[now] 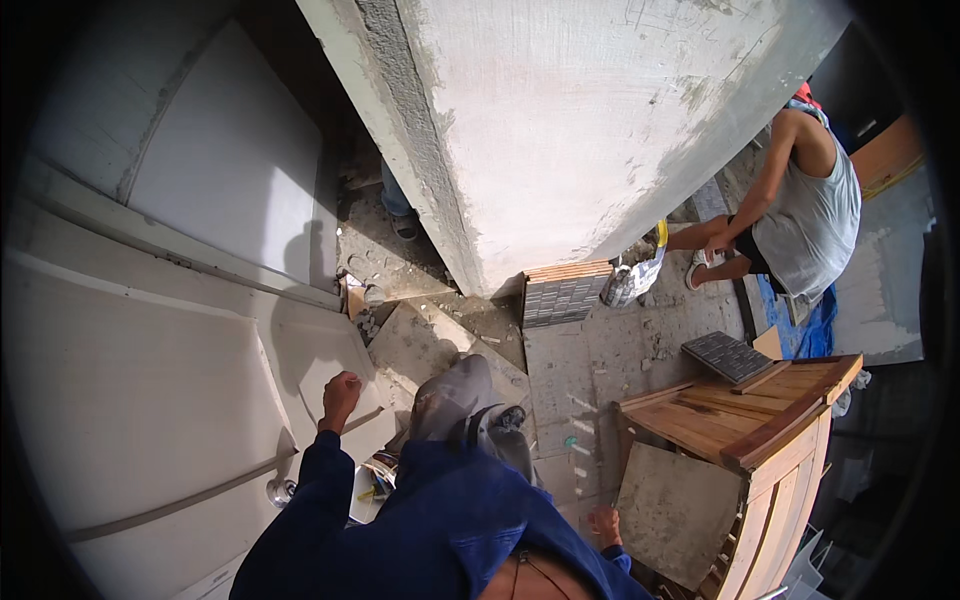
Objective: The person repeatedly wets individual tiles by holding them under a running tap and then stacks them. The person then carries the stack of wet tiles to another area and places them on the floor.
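Observation:
My left hand (341,400) is raised in front of a pale panel wall (160,370), its fingers curled closed. Whatever it may hold is hidden from this view. Low at my right side is my right hand (605,525), small and blurred, so its finger pose is unclear. Nearest to it stands a grey, dusty square slab (675,505), leaning at the wooden cabinet (790,480). Whether the hand touches the slab I cannot tell. By my left leg sits a white bucket (366,505) with tools or cans in it.
A plastered pillar (580,130) rises ahead, with stacked dark tiles (565,298) at its foot. Another dark tile (724,357) lies on the cabinet. Rubble and a loose slab (415,335) cover the floor. A seated co-worker (800,210) is at the right; another person's leg (396,195) shows behind the pillar.

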### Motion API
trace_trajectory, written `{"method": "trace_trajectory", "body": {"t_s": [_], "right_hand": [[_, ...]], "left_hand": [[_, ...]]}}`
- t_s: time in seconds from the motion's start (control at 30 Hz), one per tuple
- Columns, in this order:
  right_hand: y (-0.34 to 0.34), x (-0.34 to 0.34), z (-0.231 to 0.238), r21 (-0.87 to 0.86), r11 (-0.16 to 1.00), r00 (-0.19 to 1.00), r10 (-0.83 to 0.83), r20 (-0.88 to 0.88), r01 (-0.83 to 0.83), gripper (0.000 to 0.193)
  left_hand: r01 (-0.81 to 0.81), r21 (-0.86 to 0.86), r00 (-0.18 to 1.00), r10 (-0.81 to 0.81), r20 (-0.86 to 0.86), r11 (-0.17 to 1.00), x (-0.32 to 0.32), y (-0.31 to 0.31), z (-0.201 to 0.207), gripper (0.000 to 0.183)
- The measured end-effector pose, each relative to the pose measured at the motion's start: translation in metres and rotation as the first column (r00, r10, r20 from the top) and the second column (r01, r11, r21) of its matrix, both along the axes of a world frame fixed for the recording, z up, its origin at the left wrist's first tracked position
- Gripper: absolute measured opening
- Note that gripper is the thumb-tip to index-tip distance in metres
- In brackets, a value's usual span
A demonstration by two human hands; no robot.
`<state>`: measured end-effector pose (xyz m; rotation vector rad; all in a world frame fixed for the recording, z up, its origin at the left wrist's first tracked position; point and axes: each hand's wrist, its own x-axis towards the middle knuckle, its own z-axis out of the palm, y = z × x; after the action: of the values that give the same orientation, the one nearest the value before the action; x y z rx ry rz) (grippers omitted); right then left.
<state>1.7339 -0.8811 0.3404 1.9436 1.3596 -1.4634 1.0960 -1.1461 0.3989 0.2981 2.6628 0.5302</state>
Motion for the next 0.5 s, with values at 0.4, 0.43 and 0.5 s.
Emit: {"method": "trace_trajectory", "body": {"t_s": [0.4,0.43,0.5], "right_hand": [[0.051,-0.590,0.095,0.501,0.704,0.395,0.703,-0.592,-0.503,0.033],[0.048,-0.621,0.080,0.527,0.690,0.380,0.718,-0.583,-0.495,0.032],[0.029,-0.686,0.055,0.609,0.516,0.286,0.852,-0.439,-0.602,0.029]], "left_hand": [[-0.432,0.288,0.896,0.372,0.242,0.854,-0.084,-0.043,-0.041,0.028],[-0.369,0.257,0.925,0.327,0.192,0.893,-0.101,-0.019,-0.021,0.029],[-0.374,0.397,0.925,0.303,0.230,0.838,-0.140,-0.012,0.002,0.027]]}}
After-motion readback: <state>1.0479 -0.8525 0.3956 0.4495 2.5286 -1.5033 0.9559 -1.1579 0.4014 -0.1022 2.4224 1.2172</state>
